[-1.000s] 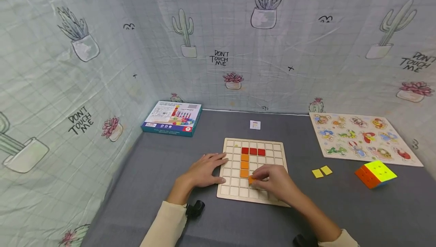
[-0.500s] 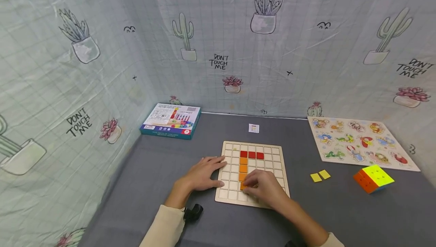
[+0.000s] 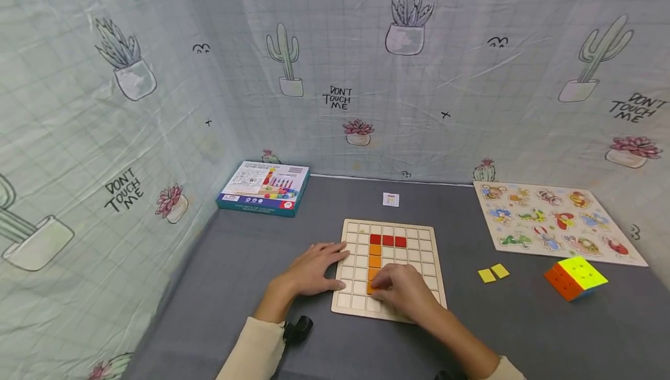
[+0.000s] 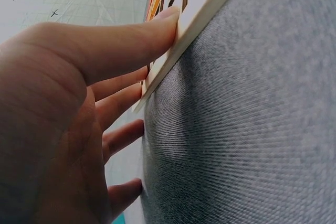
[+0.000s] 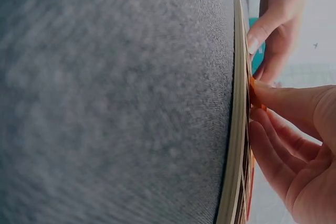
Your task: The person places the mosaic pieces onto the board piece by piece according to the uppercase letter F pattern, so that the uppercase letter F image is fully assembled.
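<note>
A wooden grid board (image 3: 426, 266) lies on the grey cloth, with three red tiles (image 3: 388, 241) in a row near its top. Down from the leftmost red one runs a column of orange tiles (image 3: 374, 261). My right hand (image 3: 407, 291) pinches an orange tile (image 3: 370, 288) between thumb and fingers at the column's lower end; the right wrist view shows this orange tile (image 5: 255, 94) right at the board's surface. With fingers spread, my left hand (image 3: 311, 270) rests along the board's left edge, its thumb (image 4: 131, 45) lying on top of the rim.
Two yellow tiles (image 3: 487, 276) lie right of the board, near a puzzle cube (image 3: 578, 275). Behind them lies a board with insect pictures (image 3: 562, 220). A small printed card (image 3: 391, 199) lies beyond the grid; a flat toy box (image 3: 264, 188) is at back left.
My right hand has moved left and slightly down with the orange tile, bringing it under the orange column. My left hand has stayed on the board's edge. The view has shifted slightly.
</note>
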`<state>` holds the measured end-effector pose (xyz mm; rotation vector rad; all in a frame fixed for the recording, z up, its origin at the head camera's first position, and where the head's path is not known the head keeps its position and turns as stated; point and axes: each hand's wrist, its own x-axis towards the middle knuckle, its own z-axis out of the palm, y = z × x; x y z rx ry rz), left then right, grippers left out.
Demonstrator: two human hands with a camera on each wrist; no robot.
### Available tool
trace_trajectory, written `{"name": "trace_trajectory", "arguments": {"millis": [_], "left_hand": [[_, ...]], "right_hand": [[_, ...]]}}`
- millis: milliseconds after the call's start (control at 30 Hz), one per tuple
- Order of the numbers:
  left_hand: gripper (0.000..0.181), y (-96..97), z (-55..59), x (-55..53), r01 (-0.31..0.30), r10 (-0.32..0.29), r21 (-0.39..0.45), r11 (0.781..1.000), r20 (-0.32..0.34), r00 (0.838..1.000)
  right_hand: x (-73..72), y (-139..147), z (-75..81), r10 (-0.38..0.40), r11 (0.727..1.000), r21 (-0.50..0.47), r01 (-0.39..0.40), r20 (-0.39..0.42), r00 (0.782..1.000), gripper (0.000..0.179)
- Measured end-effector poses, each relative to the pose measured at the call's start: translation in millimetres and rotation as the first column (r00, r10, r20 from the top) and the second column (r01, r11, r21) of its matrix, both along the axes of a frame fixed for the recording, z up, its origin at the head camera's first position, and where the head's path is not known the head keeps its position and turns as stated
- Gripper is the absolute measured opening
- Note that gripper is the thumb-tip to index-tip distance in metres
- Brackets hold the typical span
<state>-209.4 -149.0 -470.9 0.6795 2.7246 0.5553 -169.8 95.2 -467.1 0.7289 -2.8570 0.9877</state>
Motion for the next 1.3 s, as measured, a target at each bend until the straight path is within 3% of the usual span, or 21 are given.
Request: {"name": "trace_trajectory", "arguments": {"millis": [433,900,1067,1300], "left_hand": [[0.071,-0.2,-1.6,-1.0,-0.008,0.008,0.003,1.000,0.008,1.000],[0.071,-0.5,-0.6,-1.3,0.000,-0.001,0.008,1.000,0.016,1.000],[0.071,-0.5,-0.6,-1.4,0.001,-0.001,0.009,1.000,0.021,1.000],[0.071,0.5,0.5,-1.0,-0.005,0.005,0.000,1.000,0.020,1.000]], "right_hand": [[1.5,-1,1.5,-0.024,0.998,0.051,0.027,-0.050,0.998,0.011],[0.7,0,-0.3,-0.031,0.998,0.057,0.033,-0.029,0.999,0.011],[0.9,3,1.2,0.006,0.998,0.058,-0.005,-0.012,1.000,0.011],[2.1,24,1.4,0.165,0.986,-0.015,-0.164,0.043,0.985,0.020]]}}
